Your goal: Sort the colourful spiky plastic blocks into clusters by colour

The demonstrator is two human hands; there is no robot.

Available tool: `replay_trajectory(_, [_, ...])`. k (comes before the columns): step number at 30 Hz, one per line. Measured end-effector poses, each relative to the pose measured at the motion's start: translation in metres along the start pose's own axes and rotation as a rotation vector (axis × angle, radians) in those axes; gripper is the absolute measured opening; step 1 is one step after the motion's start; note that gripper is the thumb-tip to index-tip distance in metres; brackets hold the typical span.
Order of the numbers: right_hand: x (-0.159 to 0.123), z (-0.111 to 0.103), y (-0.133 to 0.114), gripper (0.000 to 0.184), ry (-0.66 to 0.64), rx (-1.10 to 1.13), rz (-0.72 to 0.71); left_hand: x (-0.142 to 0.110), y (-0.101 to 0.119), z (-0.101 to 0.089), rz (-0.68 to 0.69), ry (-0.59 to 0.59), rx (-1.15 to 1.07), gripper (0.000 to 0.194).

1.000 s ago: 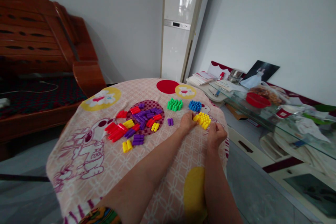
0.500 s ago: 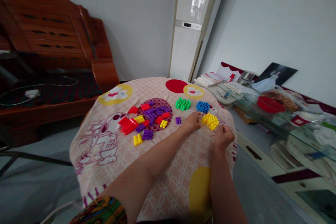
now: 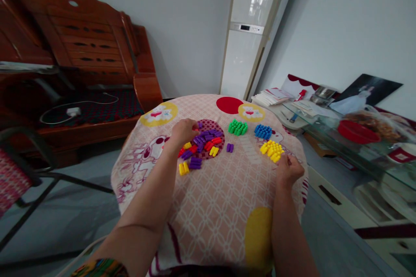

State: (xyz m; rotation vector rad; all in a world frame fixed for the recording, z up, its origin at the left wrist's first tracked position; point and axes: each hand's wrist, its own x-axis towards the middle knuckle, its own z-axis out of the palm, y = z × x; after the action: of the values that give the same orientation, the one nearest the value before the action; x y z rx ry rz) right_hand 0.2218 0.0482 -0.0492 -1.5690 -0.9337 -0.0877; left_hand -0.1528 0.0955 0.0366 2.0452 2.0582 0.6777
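Note:
My left hand is at the far left of a mixed pile, fingers bent down beside a red piece and closed as far as they show. Small purple plastic pieces lie there among red pieces and yellow pieces; my hand and forearm hide part of the pile. On the right, my right hand is closed with its fingertips together, right beside a group of upright yellow pieces. Whatever either hand may hold is too small to make out.
Green pieces and blue pieces stand in groups towards the back of the cloth-covered round table. Two purple pieces lie apart. A glass-topped cabinet with a red bowl borders the right side; a wooden bench stands left.
My left hand has moved left from beside the yellow group to the mixed pile. My right hand stays by the yellow group. The view has turned slightly left.

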Motion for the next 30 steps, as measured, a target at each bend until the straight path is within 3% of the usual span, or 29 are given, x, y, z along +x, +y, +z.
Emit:
replay_trajectory(3, [0.001,0.002,0.004,0.034,0.001,0.003,0.002,-0.001,-0.025,0.002,-0.054,-0.106,0.043,0.018])
replay_trajectory(7, [0.002,0.003,0.007,0.036,-0.009,0.024,0.026,0.001,-0.037,0.011,-0.021,-0.209,0.043,0.020])
replay_trajectory(12, [0.003,0.002,0.005,0.035,0.000,0.049,0.096,0.008,-0.026,0.011,0.021,-0.084,-0.034,0.013])
replay_trajectory(15, [0.004,-0.001,0.001,0.030,0.039,0.045,0.118,0.007,-0.001,0.019,0.073,0.034,-0.275,0.010])
replay_trajectory(17, [0.005,-0.003,0.000,0.027,0.069,0.052,0.156,0.001,0.026,0.035,0.109,0.011,-0.453,0.005])
replay_trajectory(21, [0.005,-0.002,0.004,0.025,0.070,0.061,0.204,-0.013,0.090,0.082,0.107,-0.311,-0.719,0.011])
replay_trajectory(25, [0.006,0.001,0.010,0.026,0.064,0.042,0.176,-0.019,0.145,0.124,0.084,-0.405,-0.763,0.011])
replay_trajectory(30, [0.005,0.001,0.009,0.026,0.064,0.047,0.184,-0.013,0.187,0.145,0.070,-0.380,-0.676,0.015])
